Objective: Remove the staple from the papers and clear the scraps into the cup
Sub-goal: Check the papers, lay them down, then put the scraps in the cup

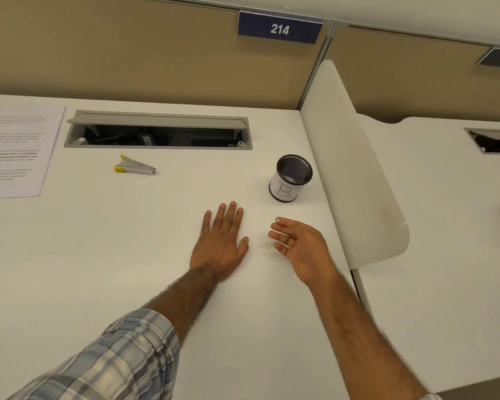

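My left hand (221, 241) lies flat, palm down, on the white desk (113, 255), fingers together, holding nothing. My right hand (298, 243) rests on its edge just to the right, palm turned toward the left hand, fingers loosely curled and apart. Whether any scrap lies between the hands, I cannot tell. The black mesh cup (290, 178) with a white label marked "B" stands upright just beyond the right hand. A silver staple remover with yellow tips (134, 166) lies at the back left. Printed papers (15, 154) lie at the far left edge.
An open cable tray (159, 132) is sunk into the desk at the back. A white curved divider (355, 168) walls off the right side, close to the cup. Tan partition panels with number plates stand behind.
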A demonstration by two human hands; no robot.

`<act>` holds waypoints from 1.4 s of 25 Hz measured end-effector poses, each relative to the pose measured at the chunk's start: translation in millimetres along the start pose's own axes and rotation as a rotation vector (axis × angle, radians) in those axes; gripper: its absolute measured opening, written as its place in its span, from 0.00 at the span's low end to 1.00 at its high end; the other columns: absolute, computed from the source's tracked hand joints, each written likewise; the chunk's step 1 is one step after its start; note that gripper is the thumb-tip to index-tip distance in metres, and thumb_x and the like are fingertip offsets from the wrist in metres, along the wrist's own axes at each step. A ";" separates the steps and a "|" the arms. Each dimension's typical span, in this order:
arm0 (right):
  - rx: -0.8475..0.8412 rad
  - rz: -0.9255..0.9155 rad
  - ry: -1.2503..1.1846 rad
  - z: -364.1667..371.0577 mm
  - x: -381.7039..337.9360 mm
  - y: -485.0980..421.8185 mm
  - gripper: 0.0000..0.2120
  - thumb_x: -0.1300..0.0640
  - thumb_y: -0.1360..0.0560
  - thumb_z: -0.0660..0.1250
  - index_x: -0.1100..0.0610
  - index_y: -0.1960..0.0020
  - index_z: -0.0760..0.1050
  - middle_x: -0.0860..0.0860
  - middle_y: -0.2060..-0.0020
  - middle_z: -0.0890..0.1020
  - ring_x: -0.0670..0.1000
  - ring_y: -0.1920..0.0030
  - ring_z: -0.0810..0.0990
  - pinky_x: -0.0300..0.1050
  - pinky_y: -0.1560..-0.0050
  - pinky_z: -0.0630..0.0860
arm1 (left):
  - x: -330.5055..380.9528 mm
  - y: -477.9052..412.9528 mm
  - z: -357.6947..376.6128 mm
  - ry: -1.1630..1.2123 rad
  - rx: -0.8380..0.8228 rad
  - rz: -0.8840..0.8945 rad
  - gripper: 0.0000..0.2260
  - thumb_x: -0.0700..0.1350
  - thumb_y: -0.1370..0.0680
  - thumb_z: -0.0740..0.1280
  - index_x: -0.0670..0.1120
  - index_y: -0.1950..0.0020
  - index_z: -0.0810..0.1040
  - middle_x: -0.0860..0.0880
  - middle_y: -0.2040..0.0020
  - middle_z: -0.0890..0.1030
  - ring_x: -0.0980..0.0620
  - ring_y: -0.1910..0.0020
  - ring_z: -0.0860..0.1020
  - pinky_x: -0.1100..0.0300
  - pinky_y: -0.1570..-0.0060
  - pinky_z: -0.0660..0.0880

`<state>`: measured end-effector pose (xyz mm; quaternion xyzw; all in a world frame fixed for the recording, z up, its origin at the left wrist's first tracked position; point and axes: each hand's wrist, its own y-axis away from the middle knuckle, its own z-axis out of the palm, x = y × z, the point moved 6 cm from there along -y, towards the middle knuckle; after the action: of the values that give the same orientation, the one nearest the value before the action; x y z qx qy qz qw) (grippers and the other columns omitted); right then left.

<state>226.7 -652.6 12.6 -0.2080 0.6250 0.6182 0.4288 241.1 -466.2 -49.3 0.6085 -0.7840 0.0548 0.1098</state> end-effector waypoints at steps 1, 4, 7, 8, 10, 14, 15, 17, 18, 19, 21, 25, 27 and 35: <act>-0.028 0.055 -0.078 0.8 -3.5 0.7 0.14 0.66 0.22 0.59 0.63 0.42 0.80 0.58 0.48 0.85 0.55 0.52 0.85 0.46 0.51 0.78 | 0.3 0.1 -0.4 0.004 0.000 -0.001 0.32 0.61 0.17 0.42 0.49 0.15 0.41 0.49 0.15 0.41 0.48 0.16 0.40 0.44 0.18 0.39; -0.055 0.088 -0.171 5.0 -21.1 -1.7 0.11 0.67 0.23 0.61 0.63 0.46 0.80 0.56 0.56 0.86 0.53 0.57 0.85 0.44 0.55 0.78 | 0.6 0.1 -1.8 0.018 -0.001 0.000 0.32 0.61 0.17 0.43 0.49 0.15 0.41 0.49 0.15 0.40 0.48 0.16 0.39 0.44 0.19 0.39; -0.048 -0.024 -0.127 8.6 -55.5 -11.5 0.09 0.68 0.23 0.61 0.61 0.52 0.80 0.54 0.62 0.85 0.50 0.63 0.84 0.41 0.59 0.77 | 0.1 -0.3 -1.5 0.020 -0.003 0.001 0.32 0.61 0.17 0.43 0.49 0.15 0.41 0.49 0.15 0.40 0.48 0.16 0.39 0.44 0.19 0.39; -0.042 -0.076 -0.102 8.9 -69.4 -17.0 0.09 0.68 0.23 0.62 0.60 0.53 0.80 0.53 0.62 0.85 0.49 0.64 0.84 0.40 0.61 0.77 | -0.1 -0.2 -1.4 0.021 -0.004 0.001 0.32 0.61 0.17 0.43 0.48 0.15 0.41 0.49 0.15 0.41 0.48 0.16 0.39 0.44 0.19 0.39; 0.008 -0.193 -0.008 8.4 -97.7 -28.3 0.08 0.68 0.24 0.64 0.60 0.53 0.80 0.54 0.62 0.85 0.49 0.65 0.83 0.39 0.63 0.77 | -0.2 -0.3 -1.4 0.021 -0.008 0.002 0.32 0.60 0.17 0.43 0.48 0.15 0.41 0.49 0.15 0.40 0.48 0.16 0.39 0.44 0.18 0.39; 0.233 -0.448 0.401 10.1 -143.7 -51.7 0.10 0.69 0.28 0.64 0.58 0.59 0.81 0.54 0.66 0.83 0.46 0.71 0.80 0.38 0.69 0.75 | 0.3 -0.1 -1.5 0.021 -0.004 0.000 0.32 0.60 0.17 0.44 0.48 0.15 0.42 0.48 0.15 0.42 0.48 0.16 0.40 0.43 0.18 0.40; 0.274 -0.497 0.528 13.3 -151.1 -56.7 0.10 0.68 0.29 0.64 0.57 0.60 0.81 0.53 0.67 0.83 0.47 0.71 0.80 0.39 0.69 0.75 | 0.3 -0.3 -1.3 0.022 -0.003 0.000 0.32 0.60 0.16 0.44 0.48 0.15 0.42 0.48 0.15 0.42 0.48 0.16 0.40 0.43 0.18 0.40; 0.331 -0.561 0.807 20.6 -159.2 -64.5 0.10 0.67 0.29 0.65 0.55 0.59 0.82 0.52 0.64 0.84 0.50 0.66 0.81 0.43 0.65 0.79 | 0.0 -0.5 -0.9 0.029 -0.004 0.001 0.32 0.60 0.16 0.44 0.48 0.15 0.42 0.49 0.15 0.41 0.48 0.16 0.40 0.44 0.18 0.40; 0.352 -0.579 0.923 23.1 -160.4 -67.3 0.10 0.66 0.29 0.65 0.55 0.59 0.83 0.52 0.63 0.84 0.51 0.63 0.82 0.45 0.63 0.80 | -0.2 -0.6 -0.9 0.030 -0.005 0.001 0.32 0.60 0.17 0.44 0.48 0.15 0.42 0.49 0.15 0.41 0.48 0.16 0.40 0.44 0.18 0.40; 0.370 -0.594 1.008 25.2 -160.4 -68.8 0.10 0.65 0.28 0.65 0.55 0.58 0.83 0.51 0.61 0.85 0.52 0.61 0.82 0.46 0.60 0.81 | -0.5 -0.5 -0.8 0.028 -0.007 0.000 0.32 0.60 0.17 0.43 0.48 0.15 0.41 0.49 0.15 0.40 0.48 0.16 0.39 0.44 0.19 0.39; 0.390 -0.612 1.097 27.6 -158.9 -69.5 0.10 0.65 0.27 0.65 0.54 0.57 0.82 0.51 0.59 0.85 0.53 0.59 0.82 0.45 0.59 0.80 | -0.7 -0.2 -0.8 0.026 -0.008 -0.001 0.32 0.60 0.17 0.43 0.49 0.16 0.41 0.48 0.15 0.40 0.48 0.16 0.39 0.44 0.19 0.39; 0.410 -0.621 1.159 27.1 -155.0 -69.7 0.10 0.65 0.26 0.64 0.55 0.55 0.83 0.52 0.57 0.85 0.53 0.59 0.81 0.42 0.61 0.74 | -0.4 -0.5 -0.5 0.036 -0.005 0.003 0.32 0.59 0.17 0.45 0.48 0.15 0.41 0.49 0.15 0.41 0.48 0.16 0.39 0.44 0.19 0.39; 0.416 -0.646 1.180 27.2 -156.2 -68.5 0.10 0.64 0.25 0.64 0.55 0.54 0.83 0.52 0.56 0.85 0.52 0.58 0.81 0.42 0.60 0.75 | -0.9 -0.4 -0.7 0.040 0.003 0.002 0.32 0.58 0.16 0.47 0.48 0.15 0.42 0.48 0.15 0.42 0.48 0.16 0.40 0.44 0.18 0.40; 0.438 -0.659 1.177 21.3 -157.2 -65.8 0.04 0.57 0.25 0.71 0.56 0.57 0.79 0.51 0.59 0.83 0.53 0.59 0.80 0.46 0.60 0.77 | -0.1 -0.3 -0.7 0.028 0.008 0.002 0.32 0.58 0.17 0.47 0.48 0.15 0.43 0.48 0.15 0.43 0.47 0.16 0.41 0.43 0.18 0.40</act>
<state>370.4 -684.7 101.0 -0.5950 0.7674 0.1014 0.2164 241.5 -466.1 -48.7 0.6075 -0.7827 0.0665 0.1180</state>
